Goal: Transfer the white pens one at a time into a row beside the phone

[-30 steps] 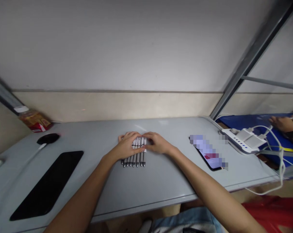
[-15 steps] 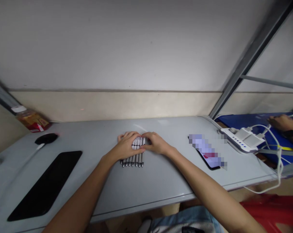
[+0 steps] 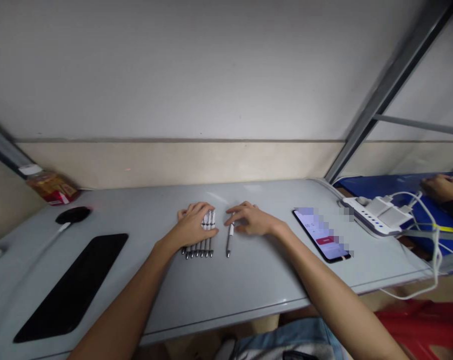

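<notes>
Several white-and-grey pens (image 3: 206, 245) lie side by side in a row on the grey table. My left hand (image 3: 194, 225) curves over their upper part, with thumb and fingers bracketing the row; some of the pens are hidden beneath it. To the right, apart from the row, lies a single pen (image 3: 229, 242) of the same look. Over that pen's upper end is my right hand (image 3: 251, 219), its fingers spread, the thumb close to the barrel. Whether those fingers touch the pen I cannot tell.
On the left of the table are a black phone-shaped slab (image 3: 74, 285), a black disc (image 3: 73, 215) with a white cable and a bottle (image 3: 52, 187). A lit phone (image 3: 320, 237) and a power strip (image 3: 372, 217) with cables sit right. Another person's hand (image 3: 444, 188) is beyond.
One pen has come away from the row's right end and lies apart. My right hand has shifted right and its fingers have spread. The row and my left hand sit slightly further left.
</notes>
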`<state>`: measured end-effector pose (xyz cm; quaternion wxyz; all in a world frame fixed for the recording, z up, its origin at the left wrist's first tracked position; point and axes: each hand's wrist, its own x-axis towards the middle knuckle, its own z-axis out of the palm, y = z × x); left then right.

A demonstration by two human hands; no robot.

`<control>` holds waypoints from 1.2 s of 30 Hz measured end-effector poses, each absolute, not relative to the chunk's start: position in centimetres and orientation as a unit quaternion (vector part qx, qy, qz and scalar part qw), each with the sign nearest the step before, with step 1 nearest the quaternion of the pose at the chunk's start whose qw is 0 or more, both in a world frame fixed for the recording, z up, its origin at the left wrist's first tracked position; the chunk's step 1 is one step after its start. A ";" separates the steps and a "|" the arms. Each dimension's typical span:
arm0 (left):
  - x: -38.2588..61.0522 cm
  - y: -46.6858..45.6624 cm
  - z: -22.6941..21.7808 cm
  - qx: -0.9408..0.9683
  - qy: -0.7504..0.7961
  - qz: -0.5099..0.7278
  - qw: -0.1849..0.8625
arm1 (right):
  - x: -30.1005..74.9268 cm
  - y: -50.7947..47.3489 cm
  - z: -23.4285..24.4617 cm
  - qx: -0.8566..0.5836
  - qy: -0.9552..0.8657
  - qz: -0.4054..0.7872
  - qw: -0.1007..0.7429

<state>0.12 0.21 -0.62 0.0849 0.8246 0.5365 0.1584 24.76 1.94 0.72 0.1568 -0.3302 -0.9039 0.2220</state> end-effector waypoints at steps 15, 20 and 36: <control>0.1 -0.1 0.7 0.810 0.558 0.158 0.086 | 27.4 2.1 1.6 -0.355 -0.868 0.271 0.216; 0.7 -0.6 1.0 0.827 0.526 0.192 0.058 | 27.1 1.5 1.1 -0.397 -0.851 0.273 0.208; 5.0 -2.6 1.3 0.895 0.396 0.178 -0.099 | 25.3 -0.2 2.0 -0.350 -0.852 0.374 0.107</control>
